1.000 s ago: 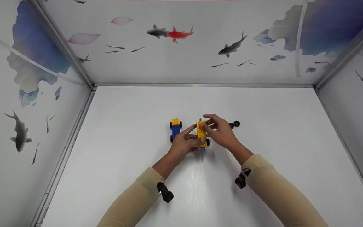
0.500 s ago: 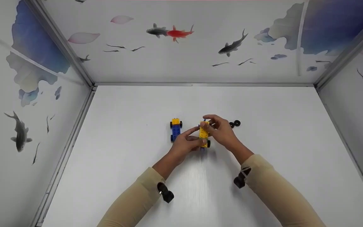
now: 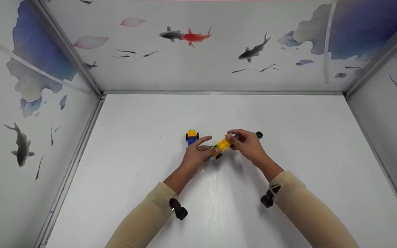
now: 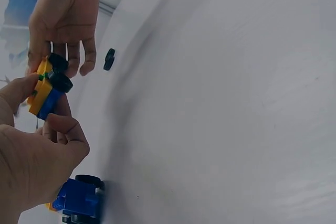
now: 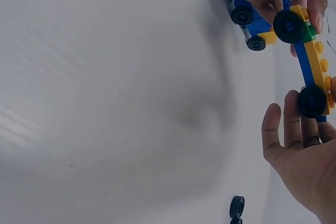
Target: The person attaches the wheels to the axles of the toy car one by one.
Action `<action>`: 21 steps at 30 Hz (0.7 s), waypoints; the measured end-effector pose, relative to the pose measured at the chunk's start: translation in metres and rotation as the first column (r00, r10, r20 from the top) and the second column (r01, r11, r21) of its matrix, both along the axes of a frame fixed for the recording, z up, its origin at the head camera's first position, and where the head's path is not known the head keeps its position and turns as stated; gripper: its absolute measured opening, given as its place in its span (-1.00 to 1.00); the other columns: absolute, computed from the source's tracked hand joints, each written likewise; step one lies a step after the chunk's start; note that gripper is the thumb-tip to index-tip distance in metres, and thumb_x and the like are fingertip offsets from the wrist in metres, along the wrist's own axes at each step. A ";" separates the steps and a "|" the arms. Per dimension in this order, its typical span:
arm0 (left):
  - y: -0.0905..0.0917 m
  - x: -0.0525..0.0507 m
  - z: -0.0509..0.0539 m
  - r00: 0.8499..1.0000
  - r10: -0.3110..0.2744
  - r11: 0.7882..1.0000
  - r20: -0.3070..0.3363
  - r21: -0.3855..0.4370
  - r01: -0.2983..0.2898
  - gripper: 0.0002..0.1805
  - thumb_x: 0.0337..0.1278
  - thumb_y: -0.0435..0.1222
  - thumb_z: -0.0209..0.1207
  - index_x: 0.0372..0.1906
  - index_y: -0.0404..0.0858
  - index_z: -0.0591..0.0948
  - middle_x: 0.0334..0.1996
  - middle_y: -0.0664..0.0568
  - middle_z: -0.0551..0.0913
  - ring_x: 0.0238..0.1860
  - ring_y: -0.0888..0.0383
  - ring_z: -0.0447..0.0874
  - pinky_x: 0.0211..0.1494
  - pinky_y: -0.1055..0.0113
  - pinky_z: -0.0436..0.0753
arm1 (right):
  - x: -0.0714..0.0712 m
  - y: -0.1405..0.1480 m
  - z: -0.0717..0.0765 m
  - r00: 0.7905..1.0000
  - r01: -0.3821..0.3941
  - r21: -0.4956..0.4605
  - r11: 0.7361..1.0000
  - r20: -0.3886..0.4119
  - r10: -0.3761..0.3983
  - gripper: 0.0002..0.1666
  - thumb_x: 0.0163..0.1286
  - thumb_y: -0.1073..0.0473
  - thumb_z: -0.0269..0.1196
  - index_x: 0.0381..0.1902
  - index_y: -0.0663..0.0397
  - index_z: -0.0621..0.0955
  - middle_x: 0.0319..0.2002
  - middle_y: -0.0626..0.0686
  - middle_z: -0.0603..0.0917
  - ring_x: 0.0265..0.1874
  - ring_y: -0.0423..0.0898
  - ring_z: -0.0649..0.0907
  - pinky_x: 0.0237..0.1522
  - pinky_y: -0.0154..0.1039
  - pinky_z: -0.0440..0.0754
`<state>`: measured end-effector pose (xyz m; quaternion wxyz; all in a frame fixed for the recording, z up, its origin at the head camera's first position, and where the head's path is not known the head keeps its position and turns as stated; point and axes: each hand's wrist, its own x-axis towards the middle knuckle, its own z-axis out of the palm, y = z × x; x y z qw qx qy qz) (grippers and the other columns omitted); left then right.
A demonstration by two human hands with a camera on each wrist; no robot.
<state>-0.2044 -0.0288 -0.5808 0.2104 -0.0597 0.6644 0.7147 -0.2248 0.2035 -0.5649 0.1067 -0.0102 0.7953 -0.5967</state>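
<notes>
Both hands hold a toy car (image 3: 224, 144) built of blocks, raised above the table. It has a yellow studded top, a green piece, a blue base and black wheels (image 5: 289, 26). My left hand (image 3: 192, 157) pinches the near-left end between thumb and fingers. At the far-right end, my right hand (image 3: 250, 144) grips the yellow part with its thumb on top. Left of the held car, a second toy car (image 3: 192, 133), blue and yellow with black wheels, stands on the table, partly hidden behind my left hand. The left wrist view shows its blue body (image 4: 81, 199).
Loose black wheels (image 5: 237, 206) lie on the white table (image 3: 143, 151) beyond my right hand; in the head view that hand partly covers them, leaving one wheel (image 3: 259, 135) visible. Walls with painted fish enclose the table at the back and sides.
The held car has turned from nearly straight ahead to a slant, its far end swinging right. My right hand has moved slightly right and nearer, now covering one loose wheel.
</notes>
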 end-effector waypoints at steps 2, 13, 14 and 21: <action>-0.001 -0.001 -0.001 1.000 0.015 1.000 0.003 -0.003 -0.015 -0.21 0.35 -0.18 0.51 0.62 -0.12 0.51 0.21 -0.12 0.78 0.07 0.11 0.83 0.32 0.07 0.72 | 0.002 0.003 -0.001 1.000 -0.003 0.003 1.000 0.007 0.003 -0.39 0.63 -0.08 0.38 0.40 0.22 0.67 0.04 0.15 0.78 -0.10 -0.09 0.80 -0.03 -0.34 0.84; -0.001 -0.005 0.003 0.997 0.078 0.996 -0.009 -0.043 -0.078 -0.23 0.31 -0.17 0.56 0.57 -0.13 0.54 0.22 -0.11 0.77 0.04 0.14 0.83 0.26 0.05 0.72 | 0.012 0.016 -0.003 0.995 -0.094 0.035 0.995 0.027 0.093 -0.39 0.59 -0.12 0.42 0.32 0.24 0.73 0.12 0.21 0.81 -0.02 -0.09 0.83 0.04 -0.16 0.86; -0.001 -0.006 0.004 0.997 0.079 0.996 -0.009 -0.046 -0.079 -0.23 0.31 -0.18 0.55 0.57 -0.13 0.54 0.22 -0.11 0.78 0.03 0.14 0.82 0.24 0.06 0.72 | 0.013 0.017 -0.004 0.994 -0.105 0.035 0.994 0.029 0.104 -0.41 0.59 -0.12 0.42 0.30 0.23 0.74 0.13 0.20 0.82 -0.03 -0.09 0.83 0.04 -0.16 0.85; -0.001 -0.007 0.005 0.998 0.060 0.996 0.001 -0.059 -0.060 -0.26 0.34 -0.23 0.53 0.57 -0.11 0.55 0.25 -0.12 0.76 0.08 0.10 0.83 0.32 0.02 0.72 | 0.018 0.021 -0.006 0.985 -0.149 0.035 0.988 0.087 0.146 -0.53 0.52 -0.13 0.49 0.09 0.14 0.81 -0.07 0.09 0.87 -0.12 -0.08 0.82 0.08 -0.03 0.84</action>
